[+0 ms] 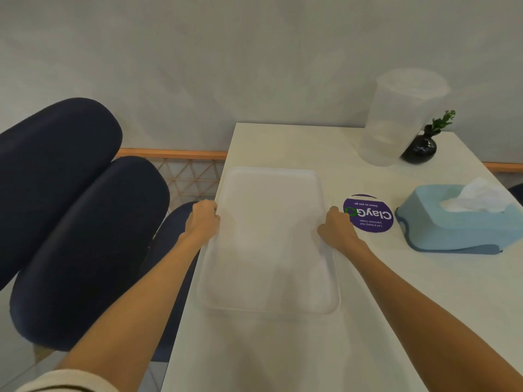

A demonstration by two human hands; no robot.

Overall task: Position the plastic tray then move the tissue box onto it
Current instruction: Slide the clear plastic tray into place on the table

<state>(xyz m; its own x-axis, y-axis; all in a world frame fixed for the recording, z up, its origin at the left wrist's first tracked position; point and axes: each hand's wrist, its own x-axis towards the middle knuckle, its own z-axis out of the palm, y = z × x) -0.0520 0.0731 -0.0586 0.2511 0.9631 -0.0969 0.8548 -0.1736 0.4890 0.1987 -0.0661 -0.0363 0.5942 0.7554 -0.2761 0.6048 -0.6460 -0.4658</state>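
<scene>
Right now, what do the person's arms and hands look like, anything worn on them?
Both forearms are bare to the wrist. The left hand and right hand show no gloves, rings, watch or bracelets. A cream-coloured sleeve edge shows at the bottom left, on the left arm.

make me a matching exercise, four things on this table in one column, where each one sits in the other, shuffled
Things:
1. plastic tray
2. tissue box
3. black vase
4. purple sticker

Places:
A. far right corner, by the clear container
B. between tray and tissue box
C. left side, held at both long edges by left hand and right hand
D. right edge of the table

Pairs: 1-C, 2-D, 3-A, 4-B
</scene>
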